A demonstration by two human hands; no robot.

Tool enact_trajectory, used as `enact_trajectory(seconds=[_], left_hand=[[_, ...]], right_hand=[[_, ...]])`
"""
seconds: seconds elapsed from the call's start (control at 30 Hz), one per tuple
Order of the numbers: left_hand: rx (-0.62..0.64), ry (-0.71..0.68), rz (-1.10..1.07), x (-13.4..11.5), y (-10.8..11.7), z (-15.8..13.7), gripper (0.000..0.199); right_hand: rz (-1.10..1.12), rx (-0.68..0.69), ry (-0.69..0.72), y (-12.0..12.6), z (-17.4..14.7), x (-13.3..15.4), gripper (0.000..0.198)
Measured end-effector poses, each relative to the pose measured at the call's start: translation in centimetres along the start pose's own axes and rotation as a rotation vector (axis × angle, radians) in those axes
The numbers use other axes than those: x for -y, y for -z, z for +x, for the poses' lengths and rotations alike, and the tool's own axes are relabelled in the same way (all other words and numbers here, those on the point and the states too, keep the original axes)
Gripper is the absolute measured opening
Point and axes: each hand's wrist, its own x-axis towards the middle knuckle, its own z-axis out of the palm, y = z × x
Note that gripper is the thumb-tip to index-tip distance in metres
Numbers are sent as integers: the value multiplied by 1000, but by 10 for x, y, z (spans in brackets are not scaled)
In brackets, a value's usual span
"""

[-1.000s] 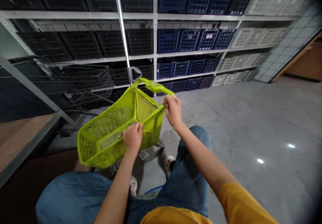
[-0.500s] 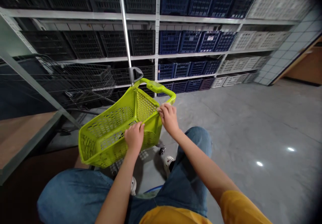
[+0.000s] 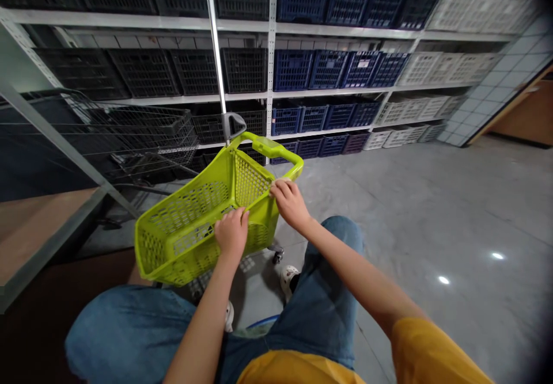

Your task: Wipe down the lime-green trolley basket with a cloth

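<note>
A lime-green plastic shopping cart (image 3: 254, 220) with perforated walls stands just before my knees, its handle (image 3: 298, 168) at the far right end. My left hand (image 3: 232, 231) is closed over the near side rim, fingers hooked to the inside. Higher along that rim, close to the handle, my right hand (image 3: 291, 202) presses down with bent fingers. A small pale, cloth-like piece (image 3: 281, 181) shows at those fingertips; its shape is mostly hidden.
Behind the cart, shelving (image 3: 271, 73) carries black, blue (image 3: 294, 70) and white crates. A pole (image 3: 217, 56) rises beyond the handle. At left are a dark wire cart (image 3: 151, 130) and a slanting metal bar (image 3: 64, 142). Grey floor (image 3: 432, 217) lies right.
My right hand has shifted slightly left and down on the rim, and its fingers lie flatter. My left hand and the cart have hardly moved.
</note>
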Motion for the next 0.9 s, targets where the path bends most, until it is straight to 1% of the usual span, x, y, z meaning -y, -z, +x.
enact_trajectory(seconds=[0.07,0.1,0.2,0.27,0.3,0.4,0.47,0.53,0.57,0.63,0.7,0.73,0.77,0.83,0.9], left_hand=[[3,-3,0,2,0,0,40],[2,-3,-1,2,0,0,40],[-4,-1,-4,2,-1,0,38],[-10,2,-1,1,-1,0,38],[-11,3,2,0,-1,0,38],[-18,2,14,2,-1,1,39],[-17,-5,13,4,-1,1,40],[-10,-8,7,5,-2,1,40],[-7,-7,2,5,-2,1,39],[-1,0,-5,3,-2,1,39],[3,12,-9,0,-2,0,39],[4,16,-12,-1,-2,0,39],[4,18,-15,-2,-2,0,39],[-2,12,-21,-2,-2,-1,39],[-3,2,-22,-1,-2,-1,40]], right_hand=[[13,30,42,5,2,-9,26],[5,19,28,8,4,-16,25],[-52,-102,-131,17,13,-31,22],[-52,-132,-182,15,15,-23,23],[-35,-116,-167,12,13,-15,24],[23,-40,-60,3,6,8,30],[44,-5,-12,2,4,8,32],[48,4,-14,7,5,-6,32],[45,-13,-40,10,7,-15,31],[34,-89,-141,14,10,-26,29],[45,-149,-213,13,10,-22,28],[61,-154,-213,9,9,-14,28],[80,-145,-190,5,7,-5,29],[115,-92,-87,-2,3,9,28],[122,-35,17,-3,3,10,26]])
